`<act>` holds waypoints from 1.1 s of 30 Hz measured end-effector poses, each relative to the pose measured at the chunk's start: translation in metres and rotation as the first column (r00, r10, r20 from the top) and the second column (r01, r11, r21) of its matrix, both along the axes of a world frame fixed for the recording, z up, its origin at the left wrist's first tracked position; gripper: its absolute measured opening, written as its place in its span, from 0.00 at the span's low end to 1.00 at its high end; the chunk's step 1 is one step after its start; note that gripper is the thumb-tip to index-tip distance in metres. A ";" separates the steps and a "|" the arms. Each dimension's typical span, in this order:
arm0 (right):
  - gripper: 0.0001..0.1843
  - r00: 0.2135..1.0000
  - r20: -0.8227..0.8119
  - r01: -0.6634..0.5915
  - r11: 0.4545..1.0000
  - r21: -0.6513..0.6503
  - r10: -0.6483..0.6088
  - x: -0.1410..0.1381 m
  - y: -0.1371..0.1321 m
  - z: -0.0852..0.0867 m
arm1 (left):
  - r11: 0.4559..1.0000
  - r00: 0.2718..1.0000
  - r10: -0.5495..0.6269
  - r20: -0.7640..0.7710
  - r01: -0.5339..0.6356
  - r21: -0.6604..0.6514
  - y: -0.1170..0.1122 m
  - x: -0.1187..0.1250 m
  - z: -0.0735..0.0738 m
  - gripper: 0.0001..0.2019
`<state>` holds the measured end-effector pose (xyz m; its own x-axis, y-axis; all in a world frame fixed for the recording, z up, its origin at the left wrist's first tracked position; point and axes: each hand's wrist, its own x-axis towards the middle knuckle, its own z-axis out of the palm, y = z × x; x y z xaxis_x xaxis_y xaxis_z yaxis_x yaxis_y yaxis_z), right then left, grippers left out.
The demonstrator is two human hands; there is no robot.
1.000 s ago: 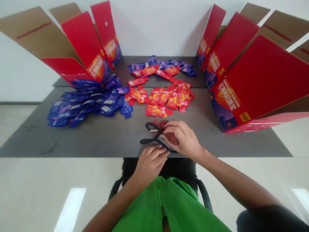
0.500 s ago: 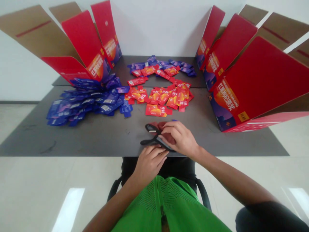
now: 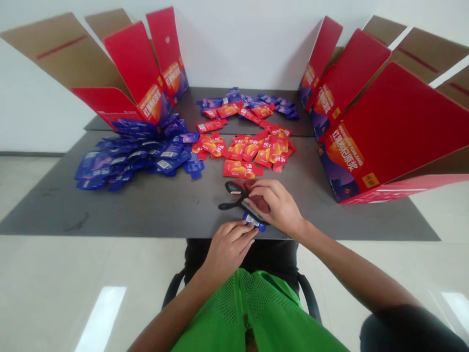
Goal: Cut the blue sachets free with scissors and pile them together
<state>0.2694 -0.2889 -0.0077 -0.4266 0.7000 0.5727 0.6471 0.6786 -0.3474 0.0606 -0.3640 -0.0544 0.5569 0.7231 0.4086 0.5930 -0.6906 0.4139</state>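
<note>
While the person sits at the near edge of the dark grey counter (image 3: 110, 215), wearing a green mesh vest (image 3: 252, 313), both hands rest just above that edge. The left hand (image 3: 229, 248) lies low and loosely curled, its fingertips (image 3: 249, 229) just beside a blue sachet (image 3: 253, 221); whether it grips anything, I cannot tell. The right hand (image 3: 274, 208), half closed, has hold of a dark red sachet (image 3: 261, 204) and black-handled scissors (image 3: 234, 194), whose 2 loops stick out to the left from under its fingers on the counter.

Farther away, a loose spread of red sachets (image 3: 256, 149) lies at centre, with a single one (image 3: 238, 168) nearest the hands. A large heap of blue sachets (image 3: 135, 156) sits to the left, and a mixed band of red and blue sachets (image 3: 245, 108) runs along the far side. Open red cardboard display boxes stand at both sides: 2 on the left (image 3: 126, 73) and 3 on the right (image 3: 395, 127).
</note>
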 end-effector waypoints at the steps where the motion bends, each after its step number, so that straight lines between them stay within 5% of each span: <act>1: 0.10 0.999 0.010 -0.048 0.998 -0.029 0.048 -0.006 -0.009 -0.002 | 1.000 1.000 0.005 -0.010 -0.005 -0.007 0.000 0.000 0.001 0.11; 4: 0.10 0.993 0.049 -0.106 0.991 -0.078 0.110 -0.013 -0.019 -0.013 | 1.000 1.000 0.006 -0.014 -0.006 -0.018 0.000 0.000 0.002 0.10; 8: 0.08 0.997 0.081 0.022 0.999 -0.041 -0.018 0.005 0.013 -0.019 | 1.000 1.000 -0.009 0.019 0.009 0.013 0.001 0.000 0.000 0.14; 13: 0.07 0.978 0.134 0.153 0.987 0.041 -0.157 0.025 0.045 -0.007 | 1.000 1.000 0.006 0.028 -0.006 0.002 0.001 0.000 -0.001 0.15; 16: 0.08 0.988 0.025 0.150 0.988 0.043 -0.151 0.014 0.024 0.000 | 1.000 1.000 0.002 0.028 -0.002 -0.003 0.001 0.000 0.000 0.14; 22: 0.10 0.993 0.053 -0.098 0.992 -0.075 0.102 -0.010 -0.019 -0.014 | 1.000 1.000 -0.001 -0.010 0.001 -0.023 0.000 0.000 0.000 0.11; 29: 0.06 0.972 0.154 0.162 0.982 0.094 -0.176 0.040 0.045 -0.013 | 1.000 1.000 -0.010 0.019 0.011 -0.016 0.001 -0.001 0.002 0.15; 33: 0.09 0.957 -0.033 0.289 0.940 0.179 -0.288 0.063 0.033 0.002 | 0.999 0.997 -0.037 -0.070 0.035 -0.029 0.000 0.000 0.012 0.19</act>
